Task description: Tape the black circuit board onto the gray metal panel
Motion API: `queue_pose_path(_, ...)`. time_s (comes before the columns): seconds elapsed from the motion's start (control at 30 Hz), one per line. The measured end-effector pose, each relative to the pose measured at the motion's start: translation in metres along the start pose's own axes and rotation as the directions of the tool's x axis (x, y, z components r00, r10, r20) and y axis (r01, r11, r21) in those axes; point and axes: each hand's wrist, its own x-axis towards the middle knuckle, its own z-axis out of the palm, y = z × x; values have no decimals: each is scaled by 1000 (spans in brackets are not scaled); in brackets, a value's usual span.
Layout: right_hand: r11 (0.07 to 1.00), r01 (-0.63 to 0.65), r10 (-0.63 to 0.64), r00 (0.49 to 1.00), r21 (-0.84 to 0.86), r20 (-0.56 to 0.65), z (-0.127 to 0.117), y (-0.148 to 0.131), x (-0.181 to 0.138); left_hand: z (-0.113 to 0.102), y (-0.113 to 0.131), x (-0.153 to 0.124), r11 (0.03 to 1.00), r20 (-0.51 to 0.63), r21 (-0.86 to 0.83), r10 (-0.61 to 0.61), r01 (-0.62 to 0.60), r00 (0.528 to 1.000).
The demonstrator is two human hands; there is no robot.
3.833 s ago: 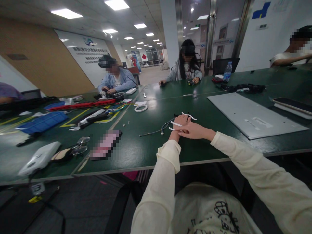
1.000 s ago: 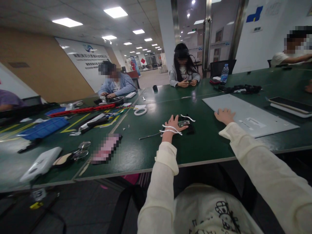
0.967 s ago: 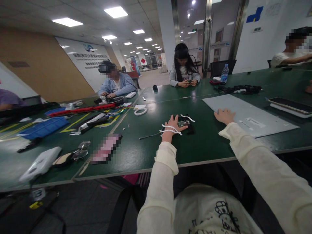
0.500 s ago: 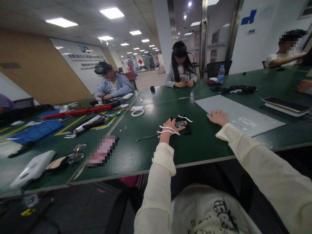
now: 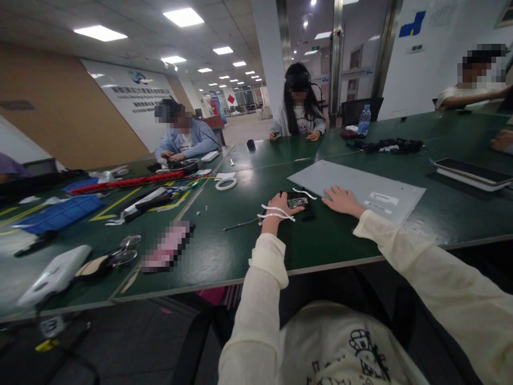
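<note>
My left hand (image 5: 276, 206) lies at the left side of a black device with a bare circuit board (image 5: 297, 200), its thumb stretched out along the near side. White wavy strips (image 5: 276, 212) cross the back of this hand and wrist; another white strip (image 5: 304, 193) crosses above the board. A thin rod-like tool (image 5: 241, 224) reaches out from beneath the left wrist. Fingers spread, my right hand (image 5: 342, 201) rests flat on the near left part of a large grey panel (image 5: 360, 179) with pale labels. The panel's left corner is close behind the circuit board.
Left of my hands are a pink phone (image 5: 168, 247), glasses (image 5: 127, 250), a white tape roll (image 5: 226, 184) and a blue tray (image 5: 60, 213). A tablet-like device (image 5: 473, 174), black cables (image 5: 388, 145) and a bottle (image 5: 364, 121) stand right. Several people sit around the table.
The grey panel has slid left with my right hand on it, closer to the circuit board. My left hand has barely moved. The person opposite has moved their hands apart.
</note>
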Motion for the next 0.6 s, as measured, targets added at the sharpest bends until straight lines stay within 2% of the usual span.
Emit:
queue_pose_path(0.37, 999, 41, -42, 998, -35, -45, -2, -6, -7, 1, -2, 3, 999, -40, -44, 23, -25, 999)
queue_pose_path(0.6, 999, 43, -43, 999, -27, -26, 0, -2, -3, -6, -3, 4, 992, -102, -119, 38, -51, 994)
